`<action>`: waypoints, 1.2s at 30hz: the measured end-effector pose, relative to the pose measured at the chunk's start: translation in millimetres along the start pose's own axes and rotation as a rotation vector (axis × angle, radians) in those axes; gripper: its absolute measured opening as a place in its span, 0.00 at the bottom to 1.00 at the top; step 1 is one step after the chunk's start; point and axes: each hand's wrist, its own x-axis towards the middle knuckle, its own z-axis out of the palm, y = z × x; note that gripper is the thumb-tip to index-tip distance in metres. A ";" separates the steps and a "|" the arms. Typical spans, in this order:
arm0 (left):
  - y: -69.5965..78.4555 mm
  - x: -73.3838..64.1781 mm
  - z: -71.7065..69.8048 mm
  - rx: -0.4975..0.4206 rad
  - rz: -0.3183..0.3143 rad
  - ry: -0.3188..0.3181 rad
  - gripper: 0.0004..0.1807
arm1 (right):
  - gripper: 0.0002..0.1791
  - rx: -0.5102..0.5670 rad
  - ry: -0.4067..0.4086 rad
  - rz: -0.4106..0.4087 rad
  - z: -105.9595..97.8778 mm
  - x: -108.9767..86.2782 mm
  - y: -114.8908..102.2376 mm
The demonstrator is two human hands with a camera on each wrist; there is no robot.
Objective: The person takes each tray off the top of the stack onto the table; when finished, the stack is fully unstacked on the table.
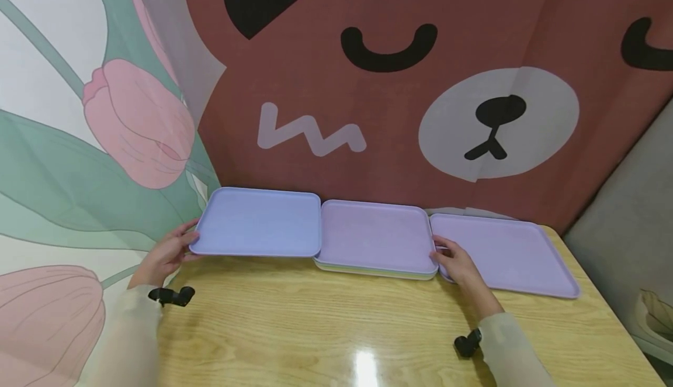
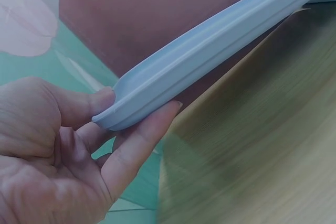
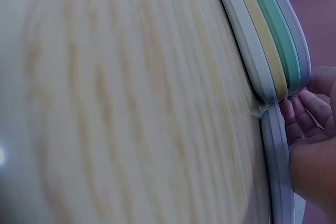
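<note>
My left hand (image 1: 167, 254) pinches the left edge of a light blue tray (image 1: 257, 223), thumb on the rim and fingers underneath. In the left wrist view this tray (image 2: 210, 51) is tilted, its held end raised above the table. Its other end meets a stack of several trays in the middle. A light purple tray (image 1: 375, 235) tops that stack, over green (image 3: 273, 24), yellow (image 3: 265, 40) and white (image 3: 241, 40) ones. At the stack's right side, my right hand (image 1: 457, 263) grips the purple tray's edge, thumb at the rim and fingers curled below.
Another light purple tray (image 1: 510, 258) lies flat to the right of the stack, partly behind the right hand. Everything rests on a wood-grain table (image 1: 294, 322). A curtain with a bear print (image 1: 389, 165) hangs right behind the trays, and a floral one (image 1: 136, 124) at the left.
</note>
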 end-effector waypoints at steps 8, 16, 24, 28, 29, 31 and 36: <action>5.0 -8.0 -10.1 -0.001 0.012 0.001 0.40 | 0.32 -0.017 -0.001 -0.006 -1.7 1.4 0.1; 4.4 -9.7 -17.2 0.019 0.007 0.027 0.40 | 0.32 -0.017 -0.013 -0.004 -2.8 2.0 0.5; 1.1 -6.0 -14.0 0.136 0.015 0.041 0.38 | 0.33 -0.016 -0.016 0.003 -1.3 0.2 -0.4; 0.1 -1.8 -9.4 0.164 0.020 0.053 0.37 | 0.33 -0.025 -0.018 0.001 -1.8 -0.1 1.0; -0.2 -0.4 -8.3 0.168 0.021 0.055 0.36 | 0.32 -0.022 -0.018 0.001 -1.8 0.0 1.4; -1.1 2.4 -7.0 0.170 0.018 0.056 0.36 | 0.33 -0.019 -0.020 -0.001 -1.9 0.2 1.9; -2.4 9.5 -4.2 0.253 0.004 0.098 0.34 | 0.33 -0.009 -0.023 0.004 -2.1 0.9 2.1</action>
